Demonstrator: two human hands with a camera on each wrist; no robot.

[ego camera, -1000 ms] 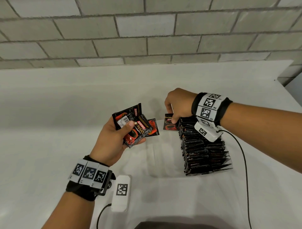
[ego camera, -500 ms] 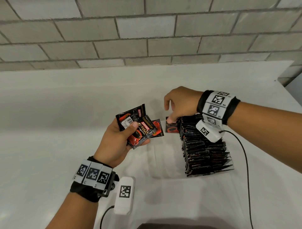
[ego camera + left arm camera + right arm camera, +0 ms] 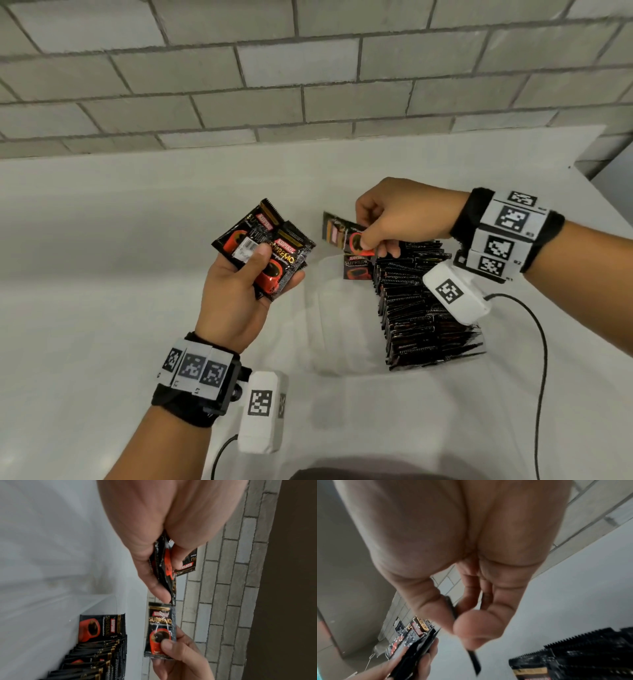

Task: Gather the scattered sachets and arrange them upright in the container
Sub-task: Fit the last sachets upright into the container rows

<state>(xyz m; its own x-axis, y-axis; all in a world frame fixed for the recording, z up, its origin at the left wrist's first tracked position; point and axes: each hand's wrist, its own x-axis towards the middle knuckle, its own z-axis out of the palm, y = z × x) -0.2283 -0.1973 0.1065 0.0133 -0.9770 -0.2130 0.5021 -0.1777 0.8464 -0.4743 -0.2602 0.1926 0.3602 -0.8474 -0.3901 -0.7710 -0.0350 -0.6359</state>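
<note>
We see a white bench (image 3: 102, 274) running left to right, a grey block wall (image 3: 308, 68) behind its far edge, and a black cable (image 3: 543, 359) trailing over the bench at the right.

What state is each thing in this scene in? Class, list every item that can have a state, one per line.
Left hand: grips a fanned bunch of sachets, raised off the table.
Right hand: pinches a single sachet in the air, beyond the row.
Row of sachets: standing upright, packed together in the container.
Clear container: open-topped, partly filled, its left side bare.
Front sachet: upright, face outward.
</note>
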